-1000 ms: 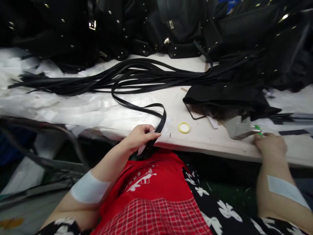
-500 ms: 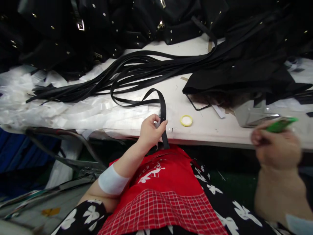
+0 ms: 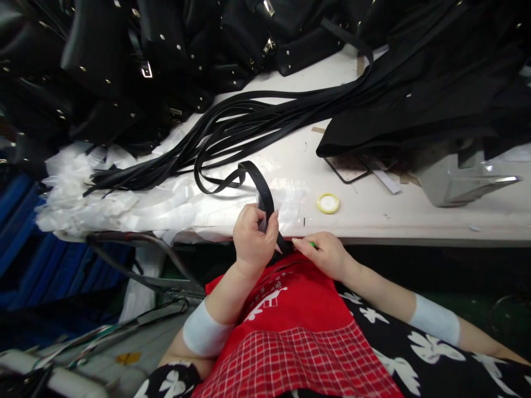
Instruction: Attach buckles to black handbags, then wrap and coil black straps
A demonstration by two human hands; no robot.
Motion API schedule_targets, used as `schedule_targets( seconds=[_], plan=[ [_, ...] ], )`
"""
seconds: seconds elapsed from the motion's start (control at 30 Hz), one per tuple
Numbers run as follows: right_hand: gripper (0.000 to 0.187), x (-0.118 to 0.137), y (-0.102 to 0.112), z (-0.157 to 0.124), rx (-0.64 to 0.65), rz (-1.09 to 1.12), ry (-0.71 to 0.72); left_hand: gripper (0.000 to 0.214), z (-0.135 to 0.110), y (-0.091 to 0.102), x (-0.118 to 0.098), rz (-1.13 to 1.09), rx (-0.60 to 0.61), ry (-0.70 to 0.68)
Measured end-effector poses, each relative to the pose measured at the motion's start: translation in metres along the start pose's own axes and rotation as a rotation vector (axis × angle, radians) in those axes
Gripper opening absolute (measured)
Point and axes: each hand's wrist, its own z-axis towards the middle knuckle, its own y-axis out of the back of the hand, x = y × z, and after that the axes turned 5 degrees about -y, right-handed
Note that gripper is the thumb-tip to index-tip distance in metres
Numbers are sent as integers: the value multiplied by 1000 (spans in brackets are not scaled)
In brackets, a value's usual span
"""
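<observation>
My left hand (image 3: pixel 255 235) is closed round a long flat black strap (image 3: pixel 265 188), gripping it near one end at the table's front edge. From there the strap arches up and loops back leftward over the table. The strap's lower end runs down against the red apron (image 3: pixel 307 298). My right hand (image 3: pixel 326 255) is closed beside that lower end, low at the table edge. A bit of a small green tool (image 3: pixel 312 244) peeks out between its fingers. The rest of it is hidden, so I cannot tell its exact kind. Whether its tip touches the strap is unclear.
A bundle of black straps (image 3: pixel 236 119) lies across the white table (image 3: pixel 357 221). Black bags with metal buckles (image 3: pixel 174 44) pile up behind. Clear plastic wrapping (image 3: pixel 136 204) covers the left side. A yellow ring (image 3: pixel 328 203) and a grey metal device (image 3: pixel 460 177) are on the right.
My right hand has swung from the far right to the strap's lower end, bringing the green tool. My left hand keeps the strap, its loop now tipped leftward. The view has shifted slightly.
</observation>
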Motion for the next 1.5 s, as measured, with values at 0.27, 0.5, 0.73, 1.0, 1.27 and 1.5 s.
schedule_targets(
  seconds=[0.27,0.5,0.73,1.0,1.27,1.5],
  plan=[
    [64,-7,-8,7,-35,-47,-42,27,0,1,2,15,16,-49],
    [65,-9,-12,10,-19,-74,-52,27,0,3,2,-4,21,-40],
    [65,-10,-10,9,20,122,-35,29,-2,4,7,-374,40,381],
    [61,6,-12,11,98,360,44,51,7,7,12,-936,52,848],
    [56,31,-15,14,129,433,84,50,2,3,12,-895,-10,826],
    [63,30,-16,13,173,573,48,52,2,0,11,-890,-10,865]
  ],
)
